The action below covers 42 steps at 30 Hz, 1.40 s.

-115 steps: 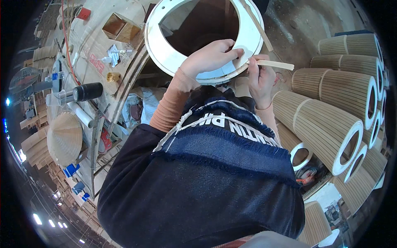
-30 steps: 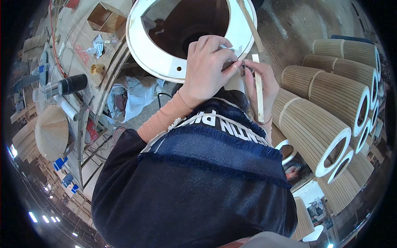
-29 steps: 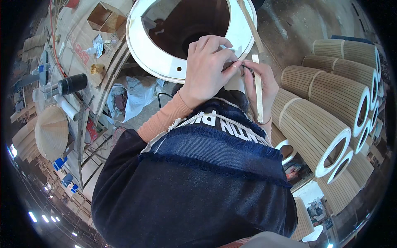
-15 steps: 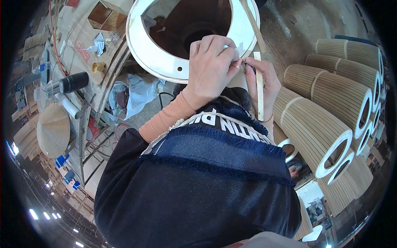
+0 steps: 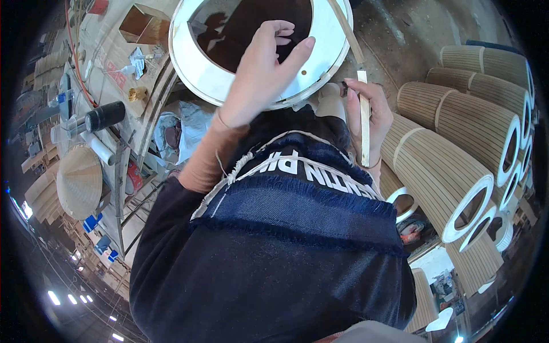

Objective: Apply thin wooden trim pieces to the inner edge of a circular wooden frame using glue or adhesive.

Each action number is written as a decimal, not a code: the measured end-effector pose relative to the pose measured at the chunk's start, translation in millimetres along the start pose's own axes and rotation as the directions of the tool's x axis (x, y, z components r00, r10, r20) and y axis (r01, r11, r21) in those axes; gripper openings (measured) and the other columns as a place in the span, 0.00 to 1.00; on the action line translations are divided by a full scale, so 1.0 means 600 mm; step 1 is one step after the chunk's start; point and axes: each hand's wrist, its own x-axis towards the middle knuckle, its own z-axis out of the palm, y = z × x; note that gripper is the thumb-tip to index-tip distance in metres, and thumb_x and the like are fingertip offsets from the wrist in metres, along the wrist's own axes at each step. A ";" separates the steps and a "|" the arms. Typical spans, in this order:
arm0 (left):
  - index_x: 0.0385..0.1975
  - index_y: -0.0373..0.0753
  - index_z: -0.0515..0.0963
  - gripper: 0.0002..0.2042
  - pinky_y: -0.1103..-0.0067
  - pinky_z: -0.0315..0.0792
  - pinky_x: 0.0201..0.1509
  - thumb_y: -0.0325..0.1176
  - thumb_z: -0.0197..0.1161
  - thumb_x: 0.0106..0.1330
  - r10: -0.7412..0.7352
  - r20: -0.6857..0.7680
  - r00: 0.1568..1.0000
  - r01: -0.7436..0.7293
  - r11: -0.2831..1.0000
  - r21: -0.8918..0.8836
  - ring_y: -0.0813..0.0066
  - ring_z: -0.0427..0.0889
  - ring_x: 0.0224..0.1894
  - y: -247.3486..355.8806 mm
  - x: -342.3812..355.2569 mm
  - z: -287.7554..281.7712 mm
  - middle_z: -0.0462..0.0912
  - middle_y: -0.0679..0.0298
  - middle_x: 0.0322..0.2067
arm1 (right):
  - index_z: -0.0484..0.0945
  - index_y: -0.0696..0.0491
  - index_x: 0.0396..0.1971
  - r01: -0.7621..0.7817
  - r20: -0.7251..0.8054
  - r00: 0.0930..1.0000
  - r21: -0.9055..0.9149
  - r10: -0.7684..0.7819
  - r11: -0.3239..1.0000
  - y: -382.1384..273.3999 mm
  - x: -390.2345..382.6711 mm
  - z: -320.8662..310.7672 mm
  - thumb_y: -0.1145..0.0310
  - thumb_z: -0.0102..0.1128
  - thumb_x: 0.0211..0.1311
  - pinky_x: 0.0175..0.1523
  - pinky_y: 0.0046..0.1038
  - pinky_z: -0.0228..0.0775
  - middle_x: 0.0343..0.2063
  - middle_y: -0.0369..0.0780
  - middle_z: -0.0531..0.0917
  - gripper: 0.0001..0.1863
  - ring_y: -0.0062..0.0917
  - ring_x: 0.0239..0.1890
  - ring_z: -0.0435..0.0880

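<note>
A white ring-shaped rim [image 5: 182, 51] tops a round, dark-walled hollow piece in front of me. Over its opening hangs my left hand [image 5: 266, 68], open, with the thumb spread away from the fingers and nothing in it. To the right, just outside the rim, my right hand [image 5: 374, 108] is closed on a pale flat wooden strip [image 5: 364, 123], held nearly upright. A small dark bit shows at its fingertips, too small to name. Another thin wooden strip [image 5: 346, 31] lies across the rim's right edge.
Several slatted wooden cylinders [image 5: 440, 154] with white end rings lie stacked at the right. On the left, a workbench [image 5: 103, 43] carries a wooden box [image 5: 144, 24], a black-bodied tool [image 5: 106, 116] and a glue-like bottle [image 5: 127, 70]. A conical straw hat [image 5: 80, 181] is beside it.
My left hand has drawn away from the right hand, up and left over the opening, and its fingers have spread. My right hand still holds the wooden strip in nearly the same place.
</note>
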 end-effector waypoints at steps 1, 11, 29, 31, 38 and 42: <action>0.50 0.27 0.76 0.29 0.70 0.75 0.49 0.52 0.63 0.67 -0.033 0.076 0.997 0.030 0.999 0.035 0.62 0.82 0.46 -0.007 0.010 -0.009 0.81 0.47 0.45 | 0.84 0.55 0.39 0.001 0.001 1.000 0.000 -0.001 1.000 0.001 -0.002 -0.001 0.78 0.67 0.57 0.46 0.27 0.74 0.36 0.42 0.85 0.09 0.32 0.39 0.84; 0.52 0.24 0.77 0.48 0.67 0.69 0.59 0.72 0.64 0.53 -0.386 0.549 0.741 0.333 0.922 0.198 0.51 0.80 0.50 0.001 0.051 -0.019 0.80 0.39 0.46 | 0.80 0.54 0.45 0.241 0.099 0.967 -0.035 -0.237 0.970 -0.012 0.011 0.017 0.77 0.66 0.54 0.59 0.38 0.71 0.47 0.43 0.84 0.17 0.41 0.52 0.80; 0.59 0.26 0.70 0.46 0.67 0.61 0.64 0.63 0.70 0.53 -0.262 0.738 0.622 0.335 0.941 0.051 0.55 0.73 0.56 -0.007 0.062 -0.028 0.75 0.44 0.51 | 0.82 0.49 0.42 0.318 0.234 0.938 -0.276 -0.257 0.907 -0.032 0.008 0.014 0.78 0.66 0.52 0.60 0.37 0.68 0.44 0.38 0.85 0.16 0.37 0.58 0.77; 0.58 0.26 0.70 0.44 0.66 0.59 0.66 0.61 0.70 0.52 -0.313 0.657 0.686 0.309 0.943 0.126 0.55 0.71 0.57 -0.023 0.060 -0.019 0.74 0.44 0.51 | 0.82 0.49 0.42 0.354 0.266 0.922 -0.283 -0.282 0.892 -0.029 0.011 0.010 0.78 0.66 0.51 0.59 0.36 0.68 0.44 0.39 0.84 0.16 0.37 0.57 0.77; 0.58 0.27 0.71 0.43 0.67 0.59 0.64 0.59 0.71 0.51 -0.271 0.734 0.623 0.310 0.947 0.086 0.55 0.71 0.57 -0.020 0.064 -0.023 0.75 0.45 0.51 | 0.81 0.50 0.45 0.411 0.319 0.895 -0.323 -0.310 0.852 -0.031 0.011 0.008 0.78 0.65 0.52 0.61 0.38 0.68 0.46 0.40 0.84 0.18 0.37 0.59 0.77; 0.52 0.27 0.77 0.40 0.76 0.70 0.52 0.60 0.73 0.52 -0.239 0.638 0.732 0.195 0.971 0.140 0.62 0.81 0.44 -0.072 0.066 0.009 0.81 0.48 0.42 | 0.79 0.52 0.47 0.205 0.085 0.978 -0.172 -0.193 0.964 -0.005 -0.011 0.018 0.77 0.63 0.57 0.62 0.38 0.69 0.51 0.42 0.83 0.16 0.39 0.58 0.78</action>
